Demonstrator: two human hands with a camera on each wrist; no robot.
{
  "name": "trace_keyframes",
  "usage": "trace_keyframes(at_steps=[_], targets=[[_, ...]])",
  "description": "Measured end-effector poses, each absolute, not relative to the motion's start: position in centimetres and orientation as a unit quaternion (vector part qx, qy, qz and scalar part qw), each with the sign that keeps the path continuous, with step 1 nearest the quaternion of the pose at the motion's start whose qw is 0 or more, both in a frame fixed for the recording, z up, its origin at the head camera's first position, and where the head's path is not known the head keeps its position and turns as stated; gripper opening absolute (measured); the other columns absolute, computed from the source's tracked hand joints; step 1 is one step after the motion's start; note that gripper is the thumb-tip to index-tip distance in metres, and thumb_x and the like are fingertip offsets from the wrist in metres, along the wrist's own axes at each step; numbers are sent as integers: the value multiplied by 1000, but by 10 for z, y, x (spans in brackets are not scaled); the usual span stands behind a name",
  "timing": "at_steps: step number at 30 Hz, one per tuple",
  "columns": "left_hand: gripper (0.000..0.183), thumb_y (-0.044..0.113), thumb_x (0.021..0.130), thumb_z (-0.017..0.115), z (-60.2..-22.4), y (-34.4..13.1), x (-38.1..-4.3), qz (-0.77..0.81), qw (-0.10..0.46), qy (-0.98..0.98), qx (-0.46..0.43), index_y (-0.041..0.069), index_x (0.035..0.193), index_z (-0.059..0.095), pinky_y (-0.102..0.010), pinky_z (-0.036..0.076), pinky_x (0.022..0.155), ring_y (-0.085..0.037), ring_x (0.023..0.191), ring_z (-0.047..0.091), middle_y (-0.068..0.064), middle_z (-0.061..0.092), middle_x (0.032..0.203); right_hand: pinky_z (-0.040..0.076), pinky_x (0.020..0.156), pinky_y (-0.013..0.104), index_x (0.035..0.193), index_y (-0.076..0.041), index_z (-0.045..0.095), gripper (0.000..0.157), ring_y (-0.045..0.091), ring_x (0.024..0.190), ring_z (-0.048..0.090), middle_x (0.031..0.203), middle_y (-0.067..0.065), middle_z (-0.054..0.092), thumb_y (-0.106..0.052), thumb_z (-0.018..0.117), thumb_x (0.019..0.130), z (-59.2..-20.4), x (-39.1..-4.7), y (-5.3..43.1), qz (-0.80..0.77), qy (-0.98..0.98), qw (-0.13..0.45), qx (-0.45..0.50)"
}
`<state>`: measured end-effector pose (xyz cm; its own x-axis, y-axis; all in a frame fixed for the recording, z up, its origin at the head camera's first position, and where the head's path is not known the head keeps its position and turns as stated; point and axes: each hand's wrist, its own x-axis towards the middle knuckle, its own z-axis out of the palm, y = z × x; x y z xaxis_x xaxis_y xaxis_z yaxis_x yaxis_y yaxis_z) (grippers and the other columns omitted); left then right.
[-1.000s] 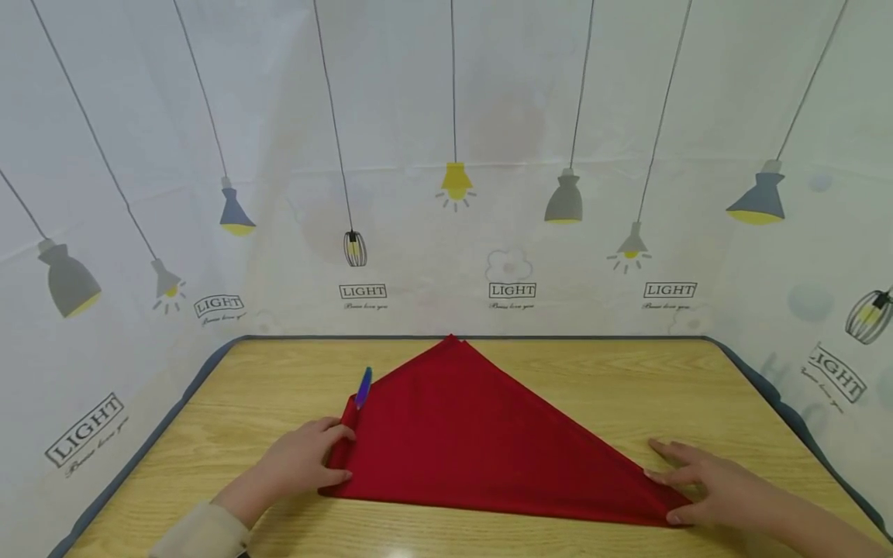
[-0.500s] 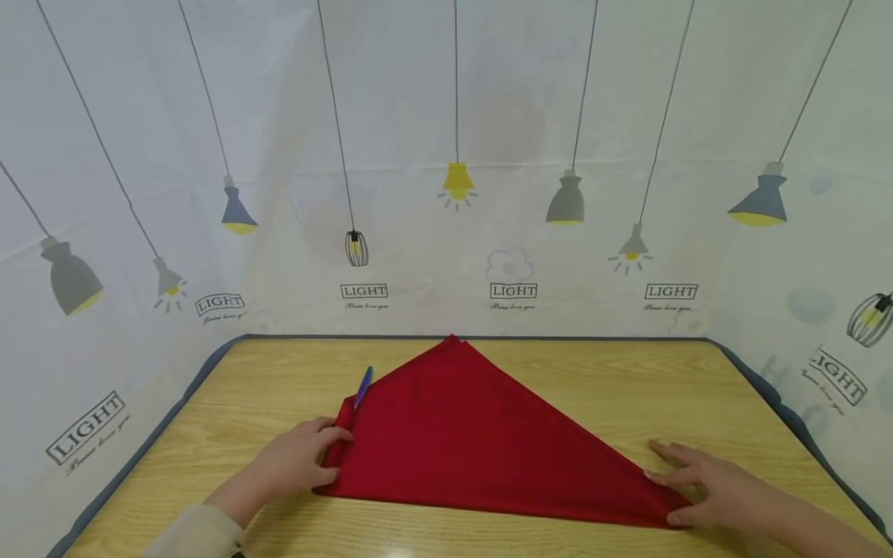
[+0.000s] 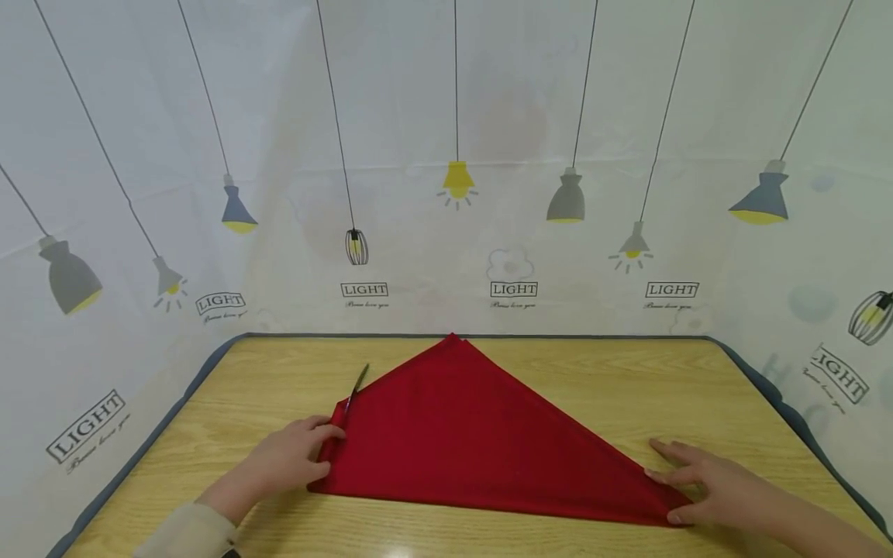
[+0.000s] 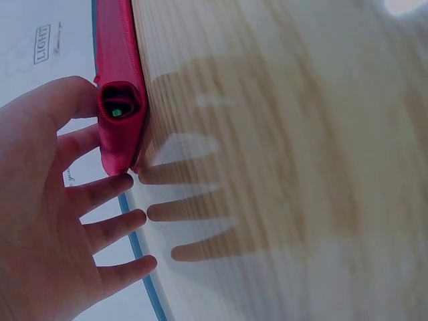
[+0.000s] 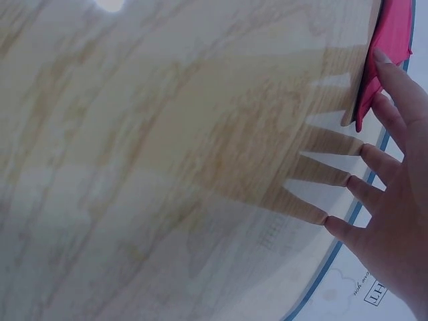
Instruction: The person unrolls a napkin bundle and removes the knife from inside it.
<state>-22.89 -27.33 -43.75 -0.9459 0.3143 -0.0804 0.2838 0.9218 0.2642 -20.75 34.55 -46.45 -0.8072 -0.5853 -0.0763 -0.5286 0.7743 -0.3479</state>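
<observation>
A red cloth lies on the table folded into a broad triangle, its peak at the far edge. Its left end is rolled around a slim, shiny piece of cutlery, whose dark, blade-like end sticks out at the far side. My left hand pinches this roll between thumb and index finger. In the left wrist view, a green glint of the cutlery shows inside the roll's near opening. At the opposite corner, my right hand presses the cloth with thumb and index finger, the other fingers spread and fairly straight.
The wood-grain table has a blue-grey border at its back and sides. Behind it hangs a pale sheet printed with lamps and the word LIGHT.
My left hand has moved slightly left with the rolled end, and more of the cloth lies flat. The cutlery has turned from a broad blue face to a thin dark edge. My right hand stays put.
</observation>
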Motion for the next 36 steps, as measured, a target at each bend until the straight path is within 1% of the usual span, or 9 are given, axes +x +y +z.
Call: trace_keyframes(at_steps=[5, 9, 12, 16, 17, 21, 25, 30, 36], targets=[[39, 28, 81, 78, -438, -276, -229, 126, 55, 978, 158, 21, 118, 66, -50, 46, 94, -33, 120, 51, -9, 54, 132, 49, 91, 39, 130, -24, 65, 59, 51, 124, 39, 145, 19, 43, -58, 67, 82, -465, -208, 346, -161, 937, 89, -298], [42, 32, 81, 79, -441, -280, -229, 123, 53, 978, 159, 21, 119, 66, -50, 46, 94, -33, 120, 51, -8, 54, 130, 49, 91, 38, 131, -23, 64, 59, 50, 125, 40, 147, 16, 42, -58, 66, 83, -466, -208, 347, -162, 935, 88, -302], [42, 31, 80, 79, -441, -282, -229, 124, 51, 978, 159, 21, 119, 66, -50, 46, 95, -33, 119, 52, -9, 55, 130, 49, 91, 39, 131, -23, 64, 59, 49, 125, 40, 148, 15, 42, -58, 66, 83, -465, -207, 346, -161, 936, 89, -301], [43, 28, 81, 79, -439, -283, -227, 128, 53, 978, 156, 20, 120, 65, -51, 45, 95, -34, 119, 51, -9, 54, 130, 49, 91, 39, 131, -23, 64, 59, 51, 125, 39, 148, 16, 42, -57, 67, 83, -463, -206, 345, -163, 937, 93, -296], [43, 28, 81, 79, -438, -282, -226, 129, 54, 978, 156, 19, 120, 65, -51, 45, 96, -34, 119, 51, -10, 54, 130, 49, 91, 39, 131, -23, 64, 59, 49, 126, 39, 148, 16, 42, -57, 67, 83, -463, -206, 345, -162, 936, 90, -298], [43, 27, 80, 79, -438, -282, -226, 126, 57, 977, 160, 18, 120, 65, -52, 46, 94, -36, 119, 51, -12, 54, 131, 49, 91, 39, 131, -24, 64, 59, 48, 126, 40, 147, 16, 42, -58, 66, 83, -463, -206, 345, -163, 936, 90, -298], [44, 26, 79, 80, -439, -281, -226, 117, 58, 978, 165, 18, 119, 66, -52, 47, 92, -37, 118, 51, -13, 54, 131, 49, 90, 40, 131, -24, 65, 60, 51, 124, 40, 145, 19, 43, -59, 66, 82, -462, -206, 345, -159, 937, 93, -297], [42, 20, 77, 80, -438, -281, -227, 119, 60, 977, 165, 17, 117, 66, -51, 48, 91, -36, 117, 51, -13, 54, 131, 49, 90, 38, 130, -23, 65, 60, 51, 123, 41, 144, 21, 45, -59, 66, 82, -461, -206, 344, -154, 937, 93, -300], [38, 16, 79, 77, -437, -281, -225, 128, 62, 977, 160, 17, 115, 67, -50, 48, 91, -36, 118, 50, -12, 54, 130, 50, 89, 40, 130, -24, 65, 60, 52, 123, 40, 143, 23, 44, -59, 66, 82, -461, -206, 346, -152, 938, 102, -295]])
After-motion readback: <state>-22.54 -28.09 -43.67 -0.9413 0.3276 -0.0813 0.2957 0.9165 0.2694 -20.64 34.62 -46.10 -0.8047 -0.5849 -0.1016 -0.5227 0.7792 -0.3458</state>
